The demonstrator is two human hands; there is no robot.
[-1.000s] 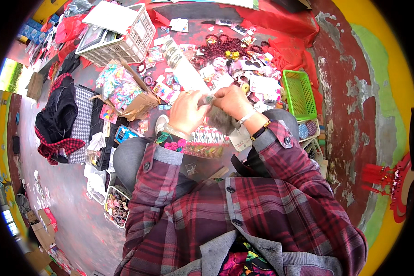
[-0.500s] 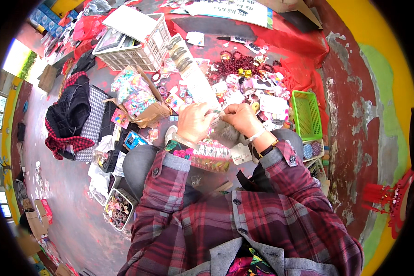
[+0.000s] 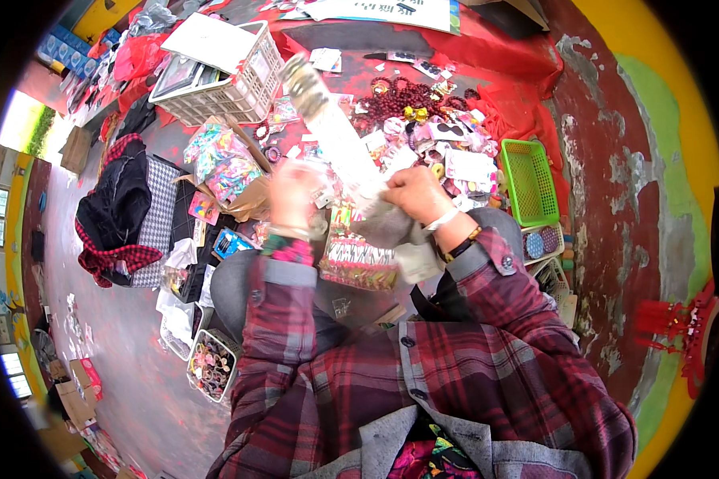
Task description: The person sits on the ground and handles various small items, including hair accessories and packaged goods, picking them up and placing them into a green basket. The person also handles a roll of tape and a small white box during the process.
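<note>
A long white card strip [image 3: 343,144] slants up and leftward, with several dark and silvery clip-like pieces at its far end, blurred. My right hand [image 3: 418,194] pinches the strip's near end. Below those fingers hangs a grey fluffy piece [image 3: 385,227], and beside it a small white card [image 3: 419,262]. My left hand [image 3: 294,193] is off to the strip's left, smeared by motion, its fingers unclear. Between my knees lies a clear pack [image 3: 359,263] of patterned pieces, partly hidden by the fluffy piece.
Dark red beads [image 3: 399,104] and a heap of carded accessories [image 3: 459,164] lie ahead. A green basket [image 3: 530,184] stands right; a box of colourful packets [image 3: 228,164] sits left. Farther off is a white crate [image 3: 216,92]. Another basket [image 3: 212,367] holds small items by my left leg.
My left hand has come away from the strip and moved left. The strip has shifted slightly left at its far end. My right hand keeps its grip.
</note>
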